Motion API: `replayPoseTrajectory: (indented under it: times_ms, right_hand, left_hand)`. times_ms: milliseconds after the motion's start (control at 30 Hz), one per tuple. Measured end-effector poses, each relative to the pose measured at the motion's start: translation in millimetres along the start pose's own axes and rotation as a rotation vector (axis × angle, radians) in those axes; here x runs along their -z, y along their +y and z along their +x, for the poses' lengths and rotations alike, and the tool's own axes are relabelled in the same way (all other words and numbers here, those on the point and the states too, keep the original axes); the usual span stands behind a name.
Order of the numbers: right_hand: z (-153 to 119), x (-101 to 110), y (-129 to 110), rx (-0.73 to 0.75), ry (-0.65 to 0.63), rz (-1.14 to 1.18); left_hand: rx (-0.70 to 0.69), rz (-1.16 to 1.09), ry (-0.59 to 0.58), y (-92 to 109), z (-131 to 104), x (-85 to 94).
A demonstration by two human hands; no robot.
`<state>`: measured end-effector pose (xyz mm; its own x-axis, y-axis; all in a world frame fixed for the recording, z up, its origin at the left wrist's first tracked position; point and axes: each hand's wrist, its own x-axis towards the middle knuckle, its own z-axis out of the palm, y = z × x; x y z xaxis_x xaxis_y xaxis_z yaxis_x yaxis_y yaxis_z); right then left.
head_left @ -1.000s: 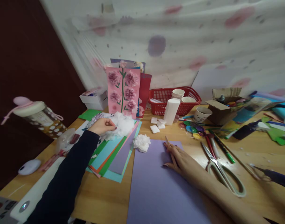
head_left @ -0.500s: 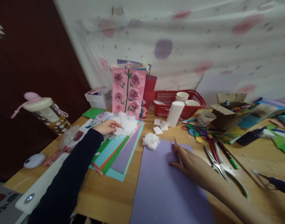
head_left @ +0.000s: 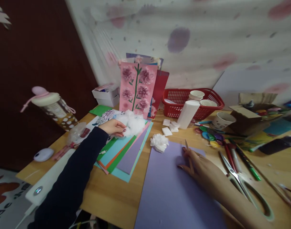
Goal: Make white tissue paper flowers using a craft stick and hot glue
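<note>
My left hand (head_left: 114, 128), in a dark sleeve, is at the near left edge of a fluffy pile of white cotton wool (head_left: 135, 123). Its fingertips are pinched together on the cotton. My right hand (head_left: 195, 163) rests over a purple sheet of paper (head_left: 159, 187), fingers closed round a thin, pointed, tan stick (head_left: 187, 145) whose tip points away from me. At the sheet's far left corner sits a white ruffled paper flower (head_left: 159, 142). Under and beside the cotton lie fanned coloured paper sheets (head_left: 131, 156).
A pink flower card (head_left: 138, 86) stands at the back, left of a red basket (head_left: 172, 108) with paper cups. Nearby are a white roll (head_left: 188, 114), white foam squares (head_left: 167, 131) and paint pots (head_left: 211, 137). Scissors (head_left: 237, 176) lie right; a bottle (head_left: 56, 108) stands left.
The camera view has shifted, so the scene sits further right. My left fingers have drawn closer together at the cotton wool. My right hand keeps its place on the purple sheet with the stick.
</note>
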<state>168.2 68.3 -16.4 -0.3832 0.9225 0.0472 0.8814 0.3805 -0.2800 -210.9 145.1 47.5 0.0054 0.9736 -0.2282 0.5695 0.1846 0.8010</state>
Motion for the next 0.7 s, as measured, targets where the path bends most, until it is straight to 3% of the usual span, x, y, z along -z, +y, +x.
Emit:
replayPoseTrajectory:
  times_ms: [267, 700]
  right_hand:
    - [-0.6, -7.0, 6.9, 0.002, 0.026, -0.029]
    - [-0.5, -9.6, 6.7, 0.025, 0.081, -0.033]
  left_hand:
    - [0.151, -0.136, -0.113, -0.6, 1.2, -0.8]
    - [0.096, -0.059, -0.027, 3.8, -1.0, -0.9]
